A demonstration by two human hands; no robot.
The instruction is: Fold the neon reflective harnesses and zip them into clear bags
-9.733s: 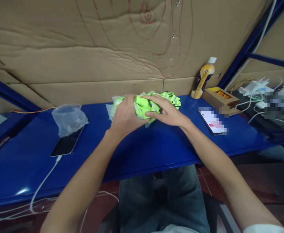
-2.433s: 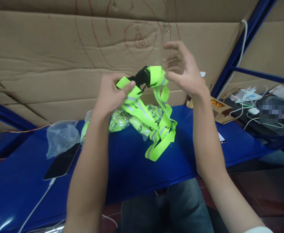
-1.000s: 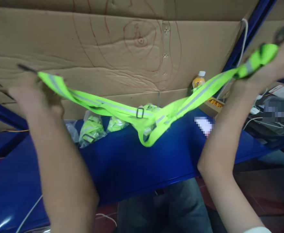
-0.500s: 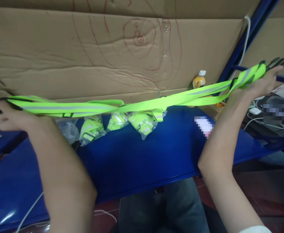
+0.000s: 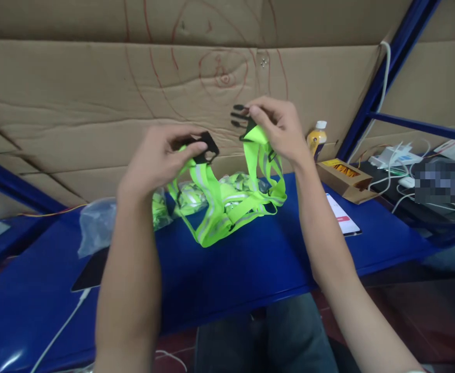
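Note:
My left hand pinches the black socket half of a buckle between thumb and fingers. Opposite it, my right hand grips the pronged half of the buckle, its prongs pointing left. The two halves are apart, with a gap between them. From both hangs a neon-yellow reflective strap with grey stripes, drooping in a loop above the table. Behind the strap lie several clear bags of folded neon straps, partly hidden.
On the blue table are a phone at right, a dark flat device with a white cable, and an empty-looking plastic bag. A juice bottle and an open cardboard box stand at the back right. Cardboard lines the back.
Both hands have come inward from far apart to near the middle. The strap, stretched taut before, now sags in a loop, and the buckle halves face each other.

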